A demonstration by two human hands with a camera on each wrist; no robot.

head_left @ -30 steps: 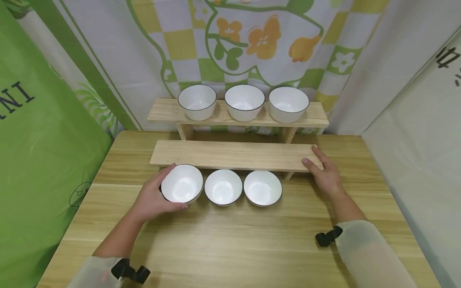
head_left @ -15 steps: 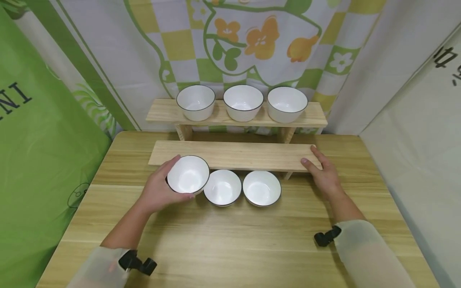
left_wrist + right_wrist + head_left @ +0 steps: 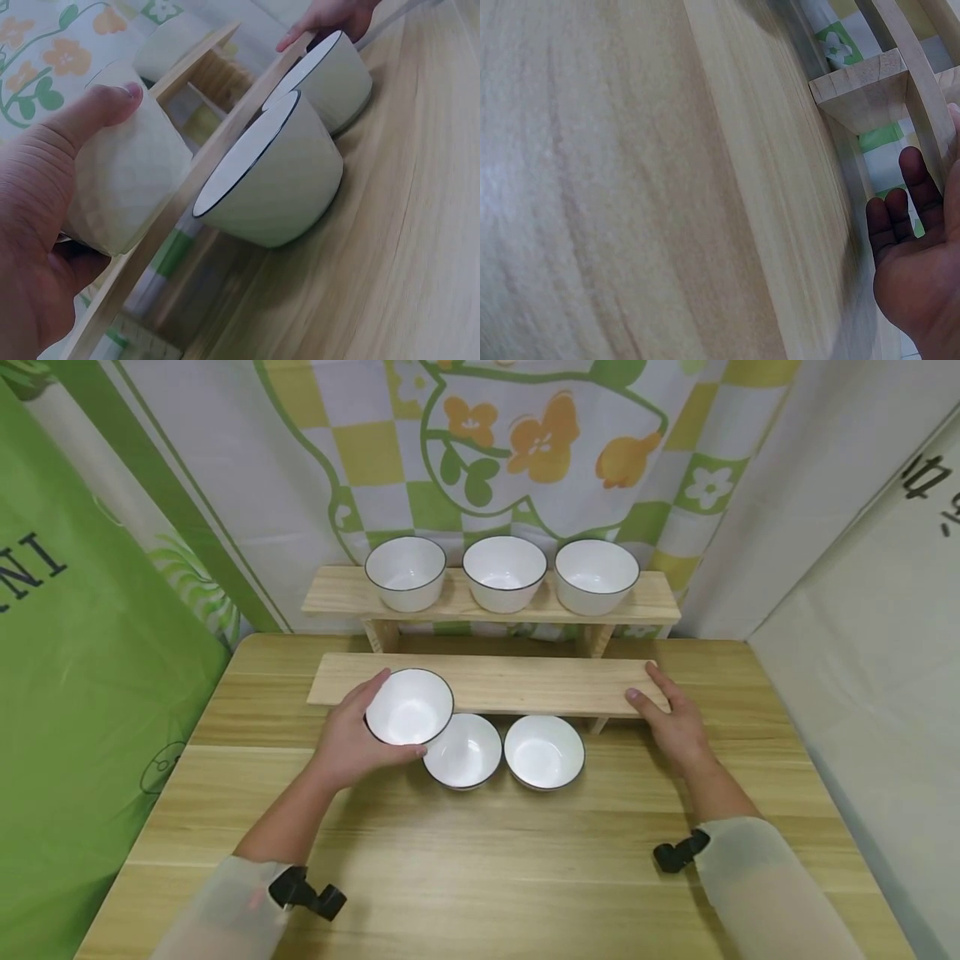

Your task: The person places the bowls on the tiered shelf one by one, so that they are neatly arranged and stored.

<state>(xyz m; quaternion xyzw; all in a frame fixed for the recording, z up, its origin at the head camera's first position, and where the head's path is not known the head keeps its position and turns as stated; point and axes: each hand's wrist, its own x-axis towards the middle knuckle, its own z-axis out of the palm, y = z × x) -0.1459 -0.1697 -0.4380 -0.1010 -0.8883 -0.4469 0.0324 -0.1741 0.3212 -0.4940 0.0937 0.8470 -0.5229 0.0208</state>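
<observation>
My left hand (image 3: 352,739) holds a white bowl (image 3: 411,708) with a dark rim, thumb on the near side and fingers round the far left. That bowl is above the left part of the lower board of a two-step wooden shelf (image 3: 540,685); whether it touches the board is unclear. At the board's right end my right hand (image 3: 678,727) grips it, thumb on top, while several fingers (image 3: 922,191) reach below it in the right wrist view. Two similar bowls, one (image 3: 462,756) beside the other (image 3: 544,756), stand on the table before the shelf.
On the upper board (image 3: 330,593) stand three more white bowls, at left (image 3: 405,577), middle (image 3: 505,577) and right (image 3: 597,578). A patterned curtain (image 3: 480,460) hangs behind the wooden table (image 3: 480,877). Green cloth (image 3: 97,693) borders the left side.
My left hand has lifted the bowl from in front of the shelf and carried it up, forward and right to above the lower board. My right hand has stayed at the board's end.
</observation>
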